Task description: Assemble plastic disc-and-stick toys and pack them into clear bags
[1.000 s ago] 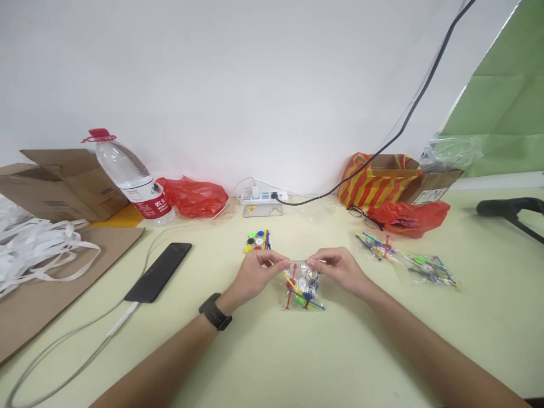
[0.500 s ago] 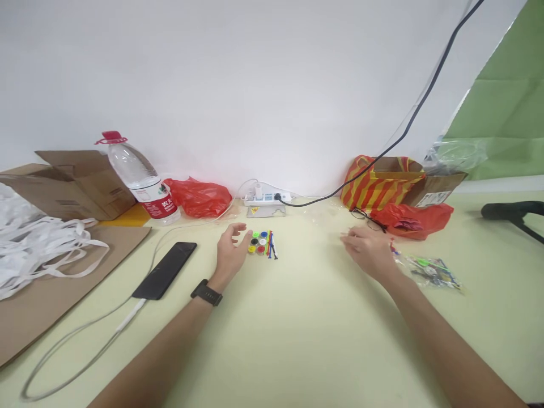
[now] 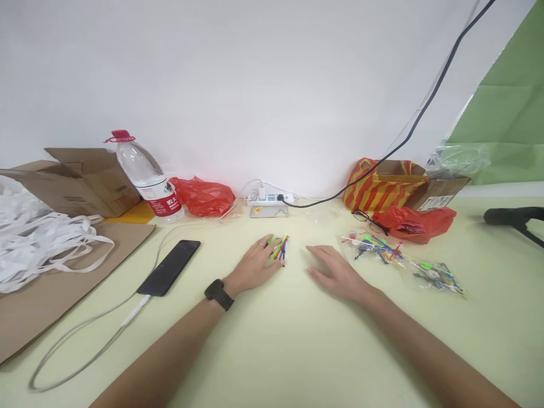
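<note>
My left hand [image 3: 257, 263], a black watch on its wrist, reaches over the small coloured pieces in the middle of the table. Its fingers are stretched, with the thumb apart, and it hides most of the round pieces. Thin coloured sticks [image 3: 280, 249] show between fingertips and thumb; whether the hand grips them is unclear. To the right, my right hand [image 3: 335, 272] is open above the table, fingers apart, holding nothing. Beyond it lies a clear plastic packet [image 3: 374, 248] of coloured parts, with a second clear packet [image 3: 437, 276] beside it.
A phone [image 3: 169, 268] on a white cable lies at left, near cardboard and white straps [image 3: 72, 243]. Along the wall stand a large bottle [image 3: 148, 181], a red bag [image 3: 202, 196], a power strip [image 3: 270, 197] and a striped bag [image 3: 378, 184]. Glasses [image 3: 369, 222] lie at right.
My left hand has moved right, over the coloured pieces. My right hand has gone from bent fingers to open and shifted left, and the nearer packet behind it now shows.
</note>
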### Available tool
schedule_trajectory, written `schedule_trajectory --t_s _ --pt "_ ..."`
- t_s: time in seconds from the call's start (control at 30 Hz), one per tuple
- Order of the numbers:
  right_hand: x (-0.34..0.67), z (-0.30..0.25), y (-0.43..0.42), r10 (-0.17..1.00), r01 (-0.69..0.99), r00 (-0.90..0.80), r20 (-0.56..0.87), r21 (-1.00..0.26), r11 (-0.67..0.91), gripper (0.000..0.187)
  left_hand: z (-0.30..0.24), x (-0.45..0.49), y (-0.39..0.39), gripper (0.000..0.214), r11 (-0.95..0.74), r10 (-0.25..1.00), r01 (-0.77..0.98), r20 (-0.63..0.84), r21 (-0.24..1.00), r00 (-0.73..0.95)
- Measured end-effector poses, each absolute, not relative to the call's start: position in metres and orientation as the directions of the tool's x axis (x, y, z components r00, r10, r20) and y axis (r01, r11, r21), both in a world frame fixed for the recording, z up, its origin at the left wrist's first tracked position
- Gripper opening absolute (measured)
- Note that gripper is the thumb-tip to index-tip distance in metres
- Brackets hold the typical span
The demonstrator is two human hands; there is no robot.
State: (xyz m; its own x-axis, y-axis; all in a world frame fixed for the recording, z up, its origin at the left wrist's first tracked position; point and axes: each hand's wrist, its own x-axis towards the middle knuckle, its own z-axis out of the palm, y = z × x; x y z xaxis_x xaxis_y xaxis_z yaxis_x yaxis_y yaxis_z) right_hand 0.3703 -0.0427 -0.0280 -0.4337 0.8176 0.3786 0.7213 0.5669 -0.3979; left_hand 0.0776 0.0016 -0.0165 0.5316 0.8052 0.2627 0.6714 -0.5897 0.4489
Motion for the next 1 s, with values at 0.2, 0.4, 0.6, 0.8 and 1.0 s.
schedule_trajectory --t_s 0.2,0.4,0.6,0.8,1.0 --pt "0.366 -0.034 -0.048 0.792 0.679 -0.509 0.338 -0.407 0.611 0.076 -0.005 0.107 -0.033 0.045 -0.694 0.631 0.376 0.266 0.614 0.729" --pt "0.371 -0.029 -0.046 0.774 0.575 -0.521 0.361 -0.521 0.63 0.042 -0.011 0.107 -0.031 0.047 -0.673 0.659 0.348 0.315 0.653 0.683" --pt "0.37 -0.02 -0.045 0.842 0.542 -0.482 0.242 -0.673 0.503 0.019 -0.017 0.096 -0.012 0.025 -0.652 0.741 0.462 0.375 0.601 0.557" --pt "0.371 -0.021 -0.046 0.871 0.529 -0.45 0.196 -0.727 0.437 0.019 -0.011 0.097 -0.019 0.033 -0.637 0.727 0.428 0.314 0.642 0.611" --pt "0.376 -0.014 -0.049 0.821 0.589 -0.497 0.282 -0.584 0.558 0.021 -0.001 0.099 -0.03 0.053 -0.646 0.653 0.322 0.283 0.692 0.703"
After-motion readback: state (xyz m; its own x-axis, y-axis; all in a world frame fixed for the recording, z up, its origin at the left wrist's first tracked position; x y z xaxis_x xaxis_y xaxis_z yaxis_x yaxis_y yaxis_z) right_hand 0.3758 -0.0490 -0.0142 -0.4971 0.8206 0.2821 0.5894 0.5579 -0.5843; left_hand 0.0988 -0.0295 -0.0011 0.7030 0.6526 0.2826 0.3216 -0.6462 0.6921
